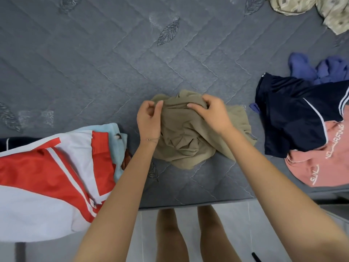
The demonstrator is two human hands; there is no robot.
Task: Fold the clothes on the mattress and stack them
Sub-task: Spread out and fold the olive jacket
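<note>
Pink garment [302,167] bears white lettering: "NO SURFING" and "SUN".

The red-and-white garment [47,167] is running off the left edge. The pink garment [317,167] is lying partly under the navy garment [292,114] and running off the right. Some fingertips of the right hand [213,114] are hiding in the folds of the tan garment [183,140].

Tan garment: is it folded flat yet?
No, the tan garment lies crumpled while the left hand and right hand grip its top edge.
</note>
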